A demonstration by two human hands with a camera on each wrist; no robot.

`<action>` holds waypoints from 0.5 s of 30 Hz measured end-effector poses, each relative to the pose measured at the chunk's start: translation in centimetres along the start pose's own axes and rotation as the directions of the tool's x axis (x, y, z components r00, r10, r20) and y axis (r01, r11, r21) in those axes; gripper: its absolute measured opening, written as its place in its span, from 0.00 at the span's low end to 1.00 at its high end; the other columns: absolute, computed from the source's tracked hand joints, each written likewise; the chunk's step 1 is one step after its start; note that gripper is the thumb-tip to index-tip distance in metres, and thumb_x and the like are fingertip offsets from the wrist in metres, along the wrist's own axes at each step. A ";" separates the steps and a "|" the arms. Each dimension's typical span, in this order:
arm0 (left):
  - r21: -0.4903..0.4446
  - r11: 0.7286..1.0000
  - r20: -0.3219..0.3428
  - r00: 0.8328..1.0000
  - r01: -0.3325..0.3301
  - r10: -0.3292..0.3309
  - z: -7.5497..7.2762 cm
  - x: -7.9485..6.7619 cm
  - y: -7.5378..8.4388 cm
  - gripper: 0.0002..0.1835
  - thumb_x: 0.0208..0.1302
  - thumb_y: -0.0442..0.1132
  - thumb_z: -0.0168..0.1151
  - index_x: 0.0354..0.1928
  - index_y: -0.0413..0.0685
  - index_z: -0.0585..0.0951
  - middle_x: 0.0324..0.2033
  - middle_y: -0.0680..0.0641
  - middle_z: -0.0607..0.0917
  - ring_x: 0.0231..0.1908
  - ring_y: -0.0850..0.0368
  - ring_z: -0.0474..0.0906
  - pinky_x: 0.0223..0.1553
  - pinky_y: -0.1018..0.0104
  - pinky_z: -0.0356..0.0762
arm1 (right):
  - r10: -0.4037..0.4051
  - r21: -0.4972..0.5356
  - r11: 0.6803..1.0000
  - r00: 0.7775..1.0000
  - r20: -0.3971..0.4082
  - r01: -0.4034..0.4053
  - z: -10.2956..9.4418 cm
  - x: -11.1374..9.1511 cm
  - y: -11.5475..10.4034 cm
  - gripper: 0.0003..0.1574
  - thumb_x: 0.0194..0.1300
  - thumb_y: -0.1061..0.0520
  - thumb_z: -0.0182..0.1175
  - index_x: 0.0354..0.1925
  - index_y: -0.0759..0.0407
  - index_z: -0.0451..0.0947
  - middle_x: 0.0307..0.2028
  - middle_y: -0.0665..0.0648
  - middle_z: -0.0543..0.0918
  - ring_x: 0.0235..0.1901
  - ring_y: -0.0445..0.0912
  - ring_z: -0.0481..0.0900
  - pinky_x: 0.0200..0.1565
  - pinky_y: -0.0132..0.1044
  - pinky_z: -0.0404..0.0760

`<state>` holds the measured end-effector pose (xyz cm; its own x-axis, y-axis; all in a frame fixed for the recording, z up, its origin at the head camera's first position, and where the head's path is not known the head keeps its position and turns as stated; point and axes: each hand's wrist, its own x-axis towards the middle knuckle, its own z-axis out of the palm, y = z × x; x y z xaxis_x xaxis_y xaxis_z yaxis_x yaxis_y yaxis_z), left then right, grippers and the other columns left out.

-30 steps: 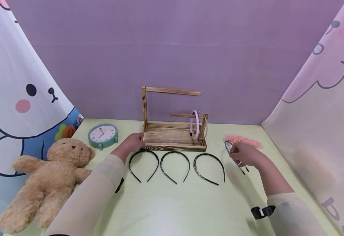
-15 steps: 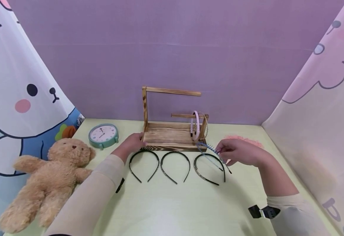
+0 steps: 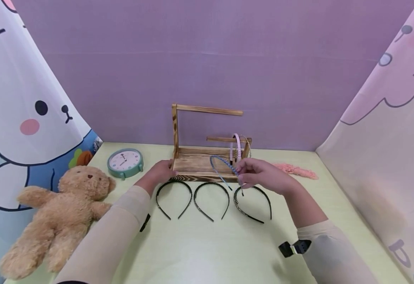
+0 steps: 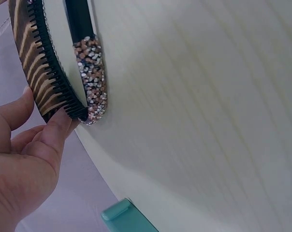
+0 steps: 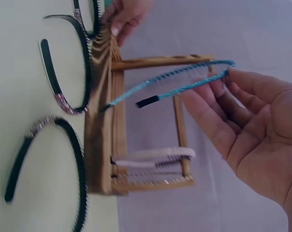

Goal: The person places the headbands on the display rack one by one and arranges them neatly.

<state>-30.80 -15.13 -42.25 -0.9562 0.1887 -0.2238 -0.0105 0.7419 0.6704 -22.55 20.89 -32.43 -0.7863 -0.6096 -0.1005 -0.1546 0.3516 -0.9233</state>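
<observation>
My right hand (image 3: pixel 265 173) pinches a blue headband (image 3: pixel 218 159) with black tips, held up in front of the wooden rack (image 3: pixel 196 162). In the right wrist view the headband's bend sits at my thumb and fingers, its two ends reaching toward the rack. With thumb and fingers, my left hand (image 3: pixel 158 172) grips the rack's left front corner. A lilac headband (image 3: pixel 238 144) and a thin beaded one hang on the rack's short lower bar (image 3: pixel 221 139). The upper bar (image 3: pixel 210 110) carries nothing.
Several black toothed headbands (image 3: pixel 211 183) with glittery ends lie in a row before the rack. A pink fringed piece (image 3: pixel 299 170) lies at the right. Left stand a teal clock (image 3: pixel 125 163) and a teddy bear (image 3: pixel 64 221). A purple cloth (image 3: pixel 207 59) hangs behind.
My right hand has carried the blue headband leftward, from beside the pink piece, over the right black headband, to the front of the rack. My left hand stays on the rack.
</observation>
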 end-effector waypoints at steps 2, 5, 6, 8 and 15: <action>-0.001 1.000 -0.004 1.000 0.001 -0.001 0.0 0.0 0.0 0.37 0.73 0.42 0.55 0.77 0.41 0.51 0.73 0.35 0.60 0.72 0.36 0.54 0.72 0.44 0.56 | -0.018 0.012 1.000 0.999 -0.029 0.018 0.4 1.1 0.0 0.16 0.72 0.56 0.57 0.54 0.61 0.70 0.45 0.66 0.75 0.47 0.62 0.78 0.51 0.51 0.83; 0.000 1.000 -0.004 1.000 0.000 0.000 0.0 0.0 -0.1 0.37 0.73 0.42 0.55 0.77 0.41 0.52 0.73 0.35 0.60 0.72 0.36 0.54 0.72 0.44 0.55 | -0.046 0.041 0.998 0.997 -0.069 0.049 1.1 2.8 0.3 0.15 0.72 0.56 0.57 0.53 0.61 0.70 0.45 0.66 0.75 0.47 0.61 0.79 0.51 0.50 0.83; -0.003 1.000 -0.003 1.000 0.001 -0.001 0.0 0.0 -0.1 0.37 0.73 0.42 0.55 0.77 0.42 0.52 0.73 0.36 0.60 0.72 0.36 0.54 0.72 0.44 0.55 | -0.059 0.048 0.997 0.995 -0.079 0.063 1.3 3.3 0.4 0.15 0.72 0.57 0.57 0.53 0.61 0.70 0.45 0.66 0.75 0.47 0.62 0.79 0.51 0.50 0.83; -0.006 1.000 -0.002 1.000 0.000 0.000 0.1 0.0 -0.2 0.37 0.73 0.42 0.55 0.77 0.43 0.52 0.73 0.36 0.61 0.72 0.37 0.55 0.72 0.44 0.56 | -0.072 0.067 0.995 0.992 -0.106 0.079 1.7 4.4 0.7 0.15 0.72 0.57 0.57 0.54 0.60 0.71 0.46 0.66 0.75 0.47 0.62 0.79 0.52 0.50 0.83; -0.007 1.000 -0.004 1.000 0.002 -0.002 0.0 -0.1 0.1 0.36 0.73 0.42 0.55 0.77 0.43 0.52 0.73 0.36 0.61 0.72 0.37 0.54 0.72 0.43 0.56 | -0.105 0.105 0.986 0.967 -0.232 0.132 2.8 7.6 1.6 0.14 0.73 0.61 0.54 0.54 0.64 0.68 0.47 0.67 0.74 0.50 0.59 0.77 0.54 0.51 0.82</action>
<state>-30.66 -15.03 -42.13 -0.9575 0.1846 -0.2218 -0.0141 0.7378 0.6749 -27.08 14.86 -35.71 -0.8830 -0.4615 0.0856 -0.1935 0.1918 -0.9622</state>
